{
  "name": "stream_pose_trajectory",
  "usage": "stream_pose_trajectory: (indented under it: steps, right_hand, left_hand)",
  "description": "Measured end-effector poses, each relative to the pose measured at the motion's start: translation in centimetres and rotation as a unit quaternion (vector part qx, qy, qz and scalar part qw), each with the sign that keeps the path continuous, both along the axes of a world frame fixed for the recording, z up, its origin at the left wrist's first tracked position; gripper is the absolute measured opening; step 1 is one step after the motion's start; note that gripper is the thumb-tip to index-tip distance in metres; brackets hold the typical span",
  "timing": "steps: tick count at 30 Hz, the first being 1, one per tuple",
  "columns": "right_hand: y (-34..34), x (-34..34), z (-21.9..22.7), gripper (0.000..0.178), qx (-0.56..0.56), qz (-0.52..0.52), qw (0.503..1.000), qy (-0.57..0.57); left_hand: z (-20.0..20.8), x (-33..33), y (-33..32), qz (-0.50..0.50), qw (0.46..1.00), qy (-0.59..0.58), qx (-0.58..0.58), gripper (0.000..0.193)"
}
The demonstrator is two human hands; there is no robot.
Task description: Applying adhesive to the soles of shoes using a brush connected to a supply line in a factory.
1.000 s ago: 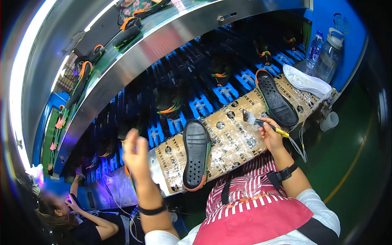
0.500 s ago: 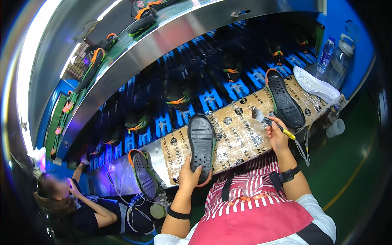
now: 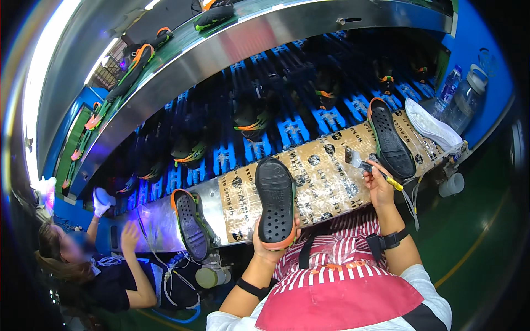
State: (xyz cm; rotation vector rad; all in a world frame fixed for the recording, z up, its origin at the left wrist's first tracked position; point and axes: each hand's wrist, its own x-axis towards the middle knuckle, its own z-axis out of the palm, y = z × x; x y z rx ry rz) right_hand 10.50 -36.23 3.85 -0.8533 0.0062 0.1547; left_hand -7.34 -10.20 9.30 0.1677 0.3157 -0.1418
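I see L hand (image 3: 265, 251) clasping black sole's (image 3: 275, 196) near end, long axis fwd; R hand (image 3: 380, 186), pinching brush (image 3: 360, 163), farther off.

At centre and right, the brown covering (image 3: 314, 190) on the desk (image 3: 216, 236) bears repeated rows of dark capital letters and round emblems. At lower centre, orange lettering on the red apron (image 3: 337, 295) is partly lost in folds. At upper right, the bottle's blue label (image 3: 448, 91) is too small to read.
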Motion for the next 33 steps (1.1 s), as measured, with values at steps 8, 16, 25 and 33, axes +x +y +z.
stream_pose_trajectory:
  steps: [8,16,25,33]
  right_hand:
    - [0.5,-2.1,6.8,0.026,-0.043,-0.01,0.999,-0.025]
    - [3.9,-6.2,13.7,0.015,-0.223,0.101,0.93,-0.276]
    - [8.1,-5.7,14.4,0.025,-0.434,-0.128,0.735,-0.504]
    - [8.4,-6.9,14.4,0.018,-0.307,-0.003,0.791,-0.529]
  left_hand:
    - [-0.1,0.1,-1.3,-0.013,0.995,0.011,0.095,0.068]
    - [0.0,2.3,-4.0,-0.075,0.99,-0.038,0.11,0.069]
    - [-1.0,1.3,-5.5,-0.068,0.97,-0.035,0.231,0.067]
    - [-1.0,1.7,-4.8,-0.062,0.972,-0.035,0.226,0.072]
